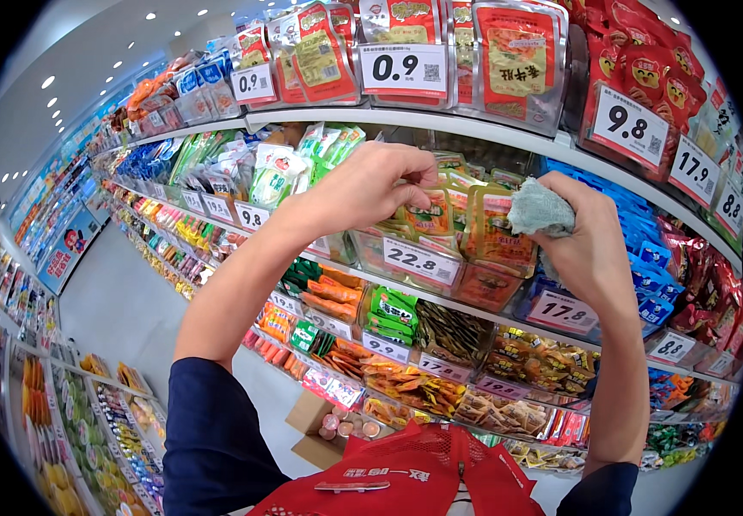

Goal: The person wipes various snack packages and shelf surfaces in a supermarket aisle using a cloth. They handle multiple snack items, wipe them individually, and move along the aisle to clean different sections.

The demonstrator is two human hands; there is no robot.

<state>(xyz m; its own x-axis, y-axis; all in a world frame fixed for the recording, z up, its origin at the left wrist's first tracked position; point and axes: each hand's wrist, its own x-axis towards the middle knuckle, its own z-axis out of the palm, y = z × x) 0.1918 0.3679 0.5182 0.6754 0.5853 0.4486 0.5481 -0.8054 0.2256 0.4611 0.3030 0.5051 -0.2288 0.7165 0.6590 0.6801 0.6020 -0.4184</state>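
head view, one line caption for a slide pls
Left hand pinches an orange snack packet on a shop shelf; right hand holds a grey cloth.

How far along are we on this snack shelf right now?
Done: nothing here shows finished work. In hand: the left hand pinches the top of an orange snack packet in the clear bin; the right hand holds a bunched grey cloth beside the next packet. Left: cannot be judged from this view.
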